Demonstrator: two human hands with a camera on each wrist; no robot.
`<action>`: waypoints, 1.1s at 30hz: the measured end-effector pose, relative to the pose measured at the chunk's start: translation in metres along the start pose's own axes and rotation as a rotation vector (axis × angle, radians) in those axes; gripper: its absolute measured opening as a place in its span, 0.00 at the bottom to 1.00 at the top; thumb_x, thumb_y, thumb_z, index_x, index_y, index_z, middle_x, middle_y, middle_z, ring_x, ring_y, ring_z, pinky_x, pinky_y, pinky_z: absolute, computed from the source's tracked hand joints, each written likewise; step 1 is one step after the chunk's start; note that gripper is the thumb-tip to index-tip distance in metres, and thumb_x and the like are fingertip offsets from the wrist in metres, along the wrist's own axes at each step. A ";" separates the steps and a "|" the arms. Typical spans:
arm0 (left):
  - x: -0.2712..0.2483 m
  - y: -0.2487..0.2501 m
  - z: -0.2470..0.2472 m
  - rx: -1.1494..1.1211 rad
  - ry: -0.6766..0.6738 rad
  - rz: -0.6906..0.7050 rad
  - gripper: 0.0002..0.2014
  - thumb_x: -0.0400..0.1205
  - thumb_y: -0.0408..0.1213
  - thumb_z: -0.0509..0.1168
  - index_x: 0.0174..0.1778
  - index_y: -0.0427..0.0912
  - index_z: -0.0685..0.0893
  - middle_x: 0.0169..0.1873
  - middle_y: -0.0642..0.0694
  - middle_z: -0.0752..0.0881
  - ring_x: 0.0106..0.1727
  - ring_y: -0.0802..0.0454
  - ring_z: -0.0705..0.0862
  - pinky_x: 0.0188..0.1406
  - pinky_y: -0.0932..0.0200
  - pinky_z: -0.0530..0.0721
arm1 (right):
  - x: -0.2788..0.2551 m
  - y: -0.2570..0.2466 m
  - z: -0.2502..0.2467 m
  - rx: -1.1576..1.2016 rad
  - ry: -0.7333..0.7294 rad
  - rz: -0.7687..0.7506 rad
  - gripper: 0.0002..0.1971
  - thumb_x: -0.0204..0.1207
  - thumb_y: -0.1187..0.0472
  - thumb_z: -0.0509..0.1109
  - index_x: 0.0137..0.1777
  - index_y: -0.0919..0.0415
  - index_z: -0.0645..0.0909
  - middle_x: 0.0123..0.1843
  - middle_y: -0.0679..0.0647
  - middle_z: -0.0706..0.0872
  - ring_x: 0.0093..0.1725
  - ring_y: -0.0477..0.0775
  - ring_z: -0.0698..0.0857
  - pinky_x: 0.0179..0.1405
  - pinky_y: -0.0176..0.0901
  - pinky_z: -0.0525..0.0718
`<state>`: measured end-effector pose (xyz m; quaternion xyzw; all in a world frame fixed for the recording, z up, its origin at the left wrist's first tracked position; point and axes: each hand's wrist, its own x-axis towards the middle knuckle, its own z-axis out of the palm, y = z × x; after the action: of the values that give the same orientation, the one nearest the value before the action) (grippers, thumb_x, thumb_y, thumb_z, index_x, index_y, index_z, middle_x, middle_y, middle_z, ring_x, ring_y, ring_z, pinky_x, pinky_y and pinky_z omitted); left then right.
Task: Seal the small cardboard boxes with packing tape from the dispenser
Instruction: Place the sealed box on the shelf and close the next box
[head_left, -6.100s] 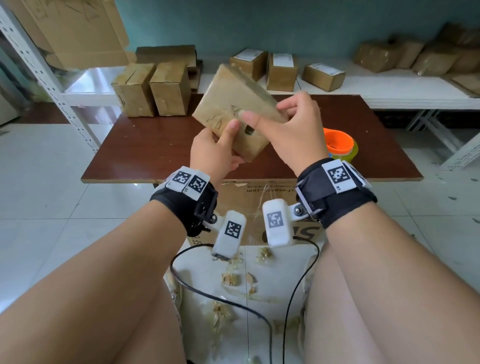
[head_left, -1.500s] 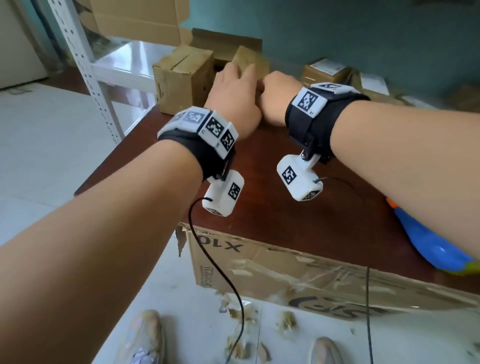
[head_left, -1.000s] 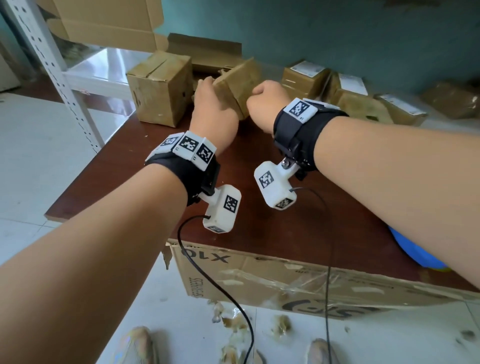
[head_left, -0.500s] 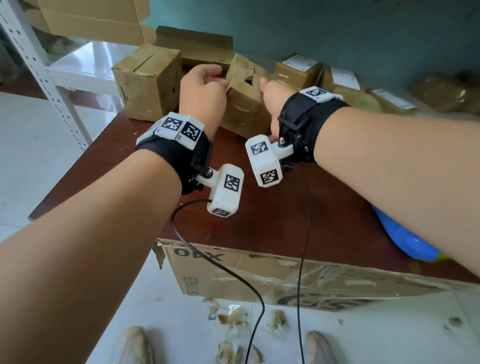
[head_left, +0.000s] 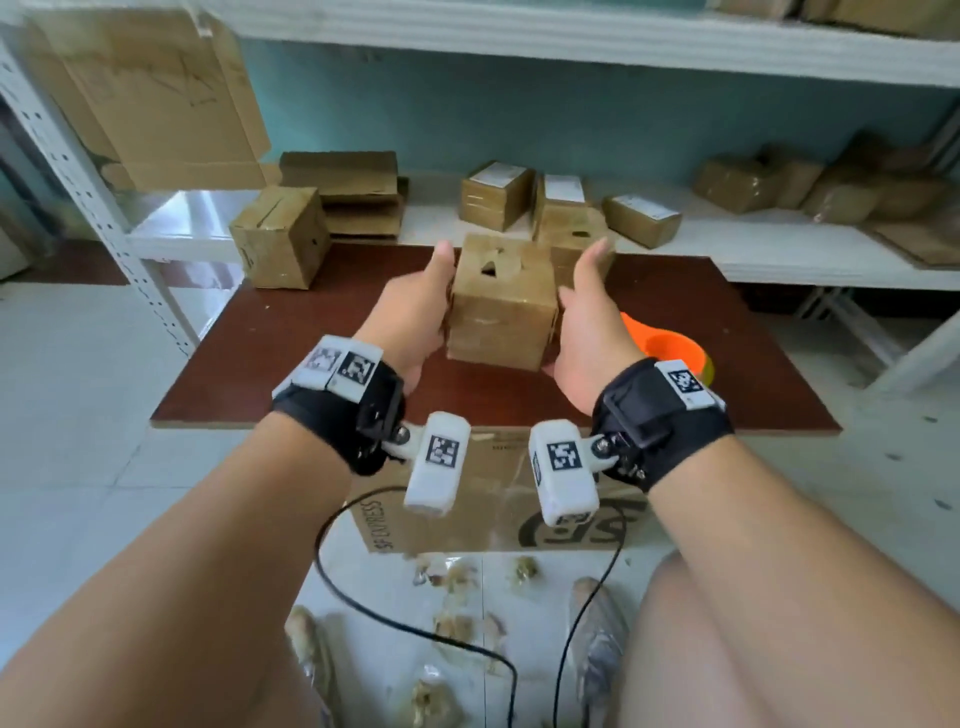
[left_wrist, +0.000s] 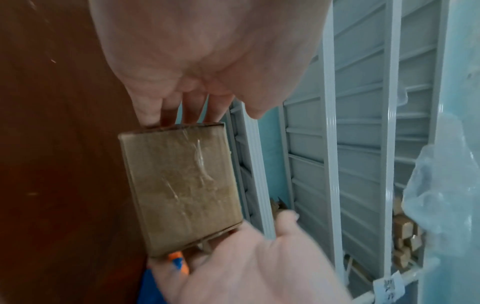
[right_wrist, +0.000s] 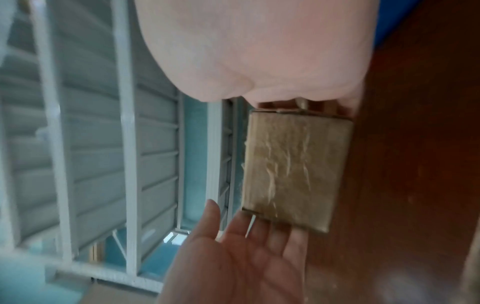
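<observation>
Right now the small brown cardboard box (head_left: 500, 312) hangs above the dark red-brown table (head_left: 270, 332), pressed between 2 flat palms, left hand (head_left: 415, 317) and right hand (head_left: 584, 322), fingers straight. With nothing curled underneath, easing the squeeze could drop it.

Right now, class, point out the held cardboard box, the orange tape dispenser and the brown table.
held cardboard box (head_left: 501, 322), head view, near face.
orange tape dispenser (head_left: 667, 345), head view, orange top.
brown table (head_left: 291, 332), head view, bare left surface.
</observation>
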<state>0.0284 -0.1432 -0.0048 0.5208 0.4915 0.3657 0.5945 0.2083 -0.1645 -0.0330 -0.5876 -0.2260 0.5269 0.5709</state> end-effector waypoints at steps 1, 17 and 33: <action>-0.009 -0.006 0.002 -0.020 -0.014 -0.012 0.28 0.89 0.68 0.58 0.62 0.48 0.90 0.59 0.50 0.94 0.64 0.48 0.92 0.74 0.43 0.86 | -0.001 0.003 -0.005 -0.004 -0.014 0.014 0.74 0.33 0.02 0.61 0.81 0.42 0.80 0.81 0.46 0.83 0.82 0.57 0.80 0.87 0.73 0.64; -0.023 -0.017 0.001 -0.310 0.001 -0.118 0.37 0.92 0.66 0.54 0.85 0.40 0.74 0.75 0.45 0.86 0.76 0.46 0.84 0.77 0.46 0.82 | -0.049 0.000 0.013 -0.037 -0.071 -0.037 0.42 0.79 0.19 0.55 0.74 0.51 0.86 0.65 0.53 0.93 0.64 0.54 0.92 0.77 0.62 0.82; 0.013 -0.033 -0.006 -0.390 0.039 -0.396 0.27 0.91 0.52 0.60 0.82 0.38 0.76 0.89 0.40 0.70 0.92 0.39 0.61 0.88 0.34 0.60 | -0.005 0.031 0.012 -0.485 0.134 -0.025 0.43 0.86 0.25 0.45 0.87 0.56 0.69 0.77 0.55 0.80 0.74 0.60 0.78 0.76 0.55 0.72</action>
<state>0.0237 -0.1352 -0.0392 0.2832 0.5155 0.3400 0.7338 0.1857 -0.1711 -0.0569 -0.7383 -0.3147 0.4099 0.4334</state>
